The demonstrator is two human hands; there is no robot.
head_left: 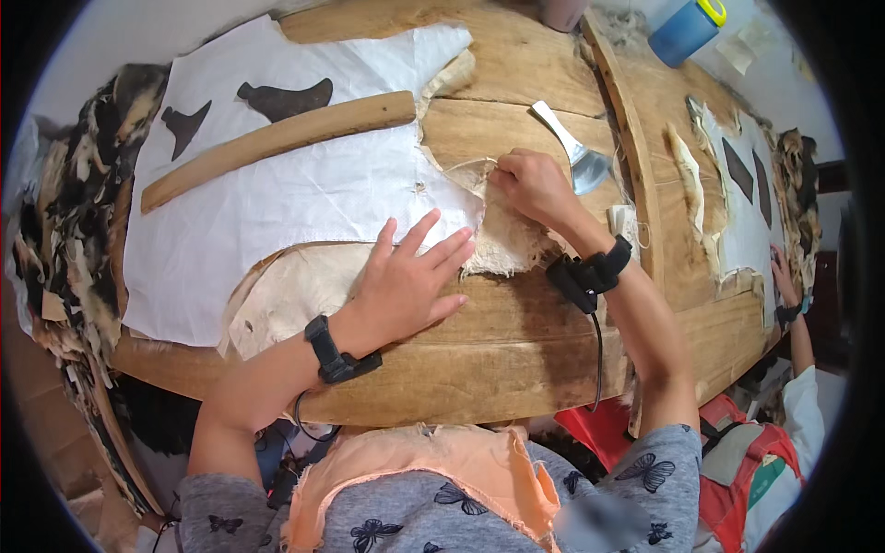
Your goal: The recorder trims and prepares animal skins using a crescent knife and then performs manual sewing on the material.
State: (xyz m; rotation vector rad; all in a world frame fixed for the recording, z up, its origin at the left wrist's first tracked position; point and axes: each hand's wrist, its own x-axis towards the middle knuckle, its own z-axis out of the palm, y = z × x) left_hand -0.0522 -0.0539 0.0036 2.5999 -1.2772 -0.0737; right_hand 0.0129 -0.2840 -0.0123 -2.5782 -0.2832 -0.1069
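A white cloth point(341, 194) lies over a pale hide point(300, 290), whose edges show beyond the cloth. My left hand point(406, 281) rests flat with spread fingers across the cloth's near right edge and the hide. Just right of the cloth's pointed corner, my right hand point(535, 184) is closed at a rough-edged part of the hide point(507, 235). A thin curved line, perhaps thread, runs from the cloth edge toward those fingers. Whatever is between them is hidden. Across the cloth lies a long wooden strip point(286, 146), with dark cut pieces point(288, 99) beyond it.
A broad metal blade with a pale handle point(573, 152) lies beyond my right hand. A raised wooden bar point(629, 138) divides the table point(498, 323). Furs point(88, 221) hang at left. Far right, a co-worker's hand point(784, 278) touches another cloth-covered hide. A blue container point(684, 35) stands behind.
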